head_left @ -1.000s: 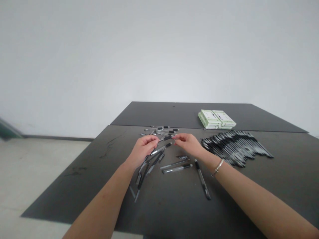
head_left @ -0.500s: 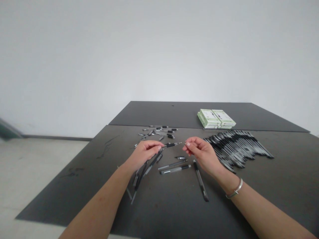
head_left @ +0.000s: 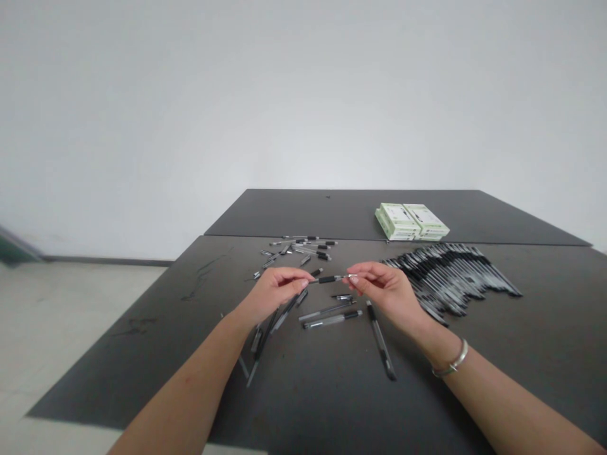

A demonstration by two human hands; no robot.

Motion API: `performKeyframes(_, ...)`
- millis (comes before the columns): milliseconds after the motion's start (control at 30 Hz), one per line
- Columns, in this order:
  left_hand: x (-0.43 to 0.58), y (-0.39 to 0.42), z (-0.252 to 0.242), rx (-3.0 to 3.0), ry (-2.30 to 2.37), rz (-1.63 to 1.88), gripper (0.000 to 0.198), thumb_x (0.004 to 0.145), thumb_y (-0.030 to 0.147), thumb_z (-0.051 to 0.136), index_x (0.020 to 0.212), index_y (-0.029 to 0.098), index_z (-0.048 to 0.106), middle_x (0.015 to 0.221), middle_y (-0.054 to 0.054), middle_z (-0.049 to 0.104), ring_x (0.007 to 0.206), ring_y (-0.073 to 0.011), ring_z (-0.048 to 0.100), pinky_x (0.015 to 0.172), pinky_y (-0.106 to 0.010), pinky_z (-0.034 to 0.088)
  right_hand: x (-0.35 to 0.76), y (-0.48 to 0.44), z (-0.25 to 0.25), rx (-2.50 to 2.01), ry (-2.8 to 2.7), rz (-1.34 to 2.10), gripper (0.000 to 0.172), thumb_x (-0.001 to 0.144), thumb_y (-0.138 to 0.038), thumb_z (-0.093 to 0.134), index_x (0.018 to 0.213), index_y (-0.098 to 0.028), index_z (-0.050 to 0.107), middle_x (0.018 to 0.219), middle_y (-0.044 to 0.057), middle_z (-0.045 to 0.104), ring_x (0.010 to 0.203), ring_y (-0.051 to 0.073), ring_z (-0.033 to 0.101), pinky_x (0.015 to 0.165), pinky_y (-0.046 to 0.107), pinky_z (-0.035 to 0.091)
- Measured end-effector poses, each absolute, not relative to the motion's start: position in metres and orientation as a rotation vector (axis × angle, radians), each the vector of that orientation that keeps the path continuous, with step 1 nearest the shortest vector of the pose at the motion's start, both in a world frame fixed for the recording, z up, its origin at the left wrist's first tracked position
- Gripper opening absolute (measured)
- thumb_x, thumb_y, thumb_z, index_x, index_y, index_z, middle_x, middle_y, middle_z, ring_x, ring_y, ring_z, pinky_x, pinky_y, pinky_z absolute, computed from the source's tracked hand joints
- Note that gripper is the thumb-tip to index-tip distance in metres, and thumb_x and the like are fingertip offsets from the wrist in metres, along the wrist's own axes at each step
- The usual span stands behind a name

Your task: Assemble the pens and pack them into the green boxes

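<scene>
My left hand (head_left: 279, 289) is closed, thumb and fingers pinching the rear of a gel pen (head_left: 327, 279) with a black grip. The pen lies level above the table and points right. At its front end, my right hand (head_left: 382, 287) is closed in a pinch on a small silvery pen tip (head_left: 351, 275), partly hidden by the fingers. Below the hands lie a capped pen (head_left: 332, 320), a thin clear barrel (head_left: 327, 311), a loose pen cap (head_left: 342, 297) and another capped pen (head_left: 380, 341).
Uncapped pens and caps (head_left: 303, 246) are scattered farther back on the dark table (head_left: 165, 354). More pen parts (head_left: 265, 347) lie under my left forearm. A wide row of pens (head_left: 455, 278) spreads at right. Green-and-white boxes (head_left: 411, 221) are stacked behind it.
The gap between the pen's front end and my right fingers has closed; the small tip now meets the pen. My left hand keeps its hold. The view has shifted slightly.
</scene>
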State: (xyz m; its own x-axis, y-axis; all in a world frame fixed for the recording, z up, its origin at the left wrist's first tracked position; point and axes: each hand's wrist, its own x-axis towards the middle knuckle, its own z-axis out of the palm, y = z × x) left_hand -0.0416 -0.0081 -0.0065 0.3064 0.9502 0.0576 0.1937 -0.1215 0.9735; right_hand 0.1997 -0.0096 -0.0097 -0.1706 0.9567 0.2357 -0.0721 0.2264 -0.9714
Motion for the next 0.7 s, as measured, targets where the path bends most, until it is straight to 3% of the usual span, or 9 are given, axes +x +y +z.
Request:
performKeyframes(233, -0.0409, -0.0102, -0.0012, 1.637, 1.124, 0.927, 0.026, 0.081, 0.034, 0.062, 0.093, 0.014, 0.074, 0.062, 0.000, 0.061, 0.051, -0.0083, 0.043, 0.049, -0.021, 0.031, 0.1989, -0.0110, -0.0106, -0.900, -1.487, 1.118, 0.023, 0.074, -0.036, 0.076, 0.087, -0.019, 0.071, 0.078, 0.006, 0.076, 0.069, 0.017, 0.070, 0.065, 0.028, 0.055)
performKeyframes(433, -0.0424, -0.0088, 0.0002, 1.702, 1.115, 0.904, 0.028, 0.080, 0.037, 0.064, 0.093, 0.015, 0.075, 0.081, -0.005, 0.071, 0.068, -0.0141, 0.059, 0.063, -0.025, 0.043, 0.2029, -0.0103, -0.0118, -0.949, -1.600, 0.945, 0.018, 0.076, -0.032, 0.074, 0.088, -0.018, 0.072, 0.073, 0.004, 0.073, 0.063, 0.014, 0.065, 0.058, 0.025, 0.051)
performKeyframes(700, -0.0428, -0.0072, -0.0019, 1.775, 1.099, 0.878, 0.026, 0.082, 0.034, 0.062, 0.094, 0.016, 0.076, 0.091, -0.007, 0.074, 0.081, -0.0180, 0.064, 0.074, -0.028, 0.047, 0.2034, -0.0112, -0.0184, -1.030, -1.684, 0.892, 0.020, 0.077, -0.033, 0.073, 0.091, -0.019, 0.073, 0.074, 0.005, 0.073, 0.063, 0.015, 0.064, 0.059, 0.026, 0.050)
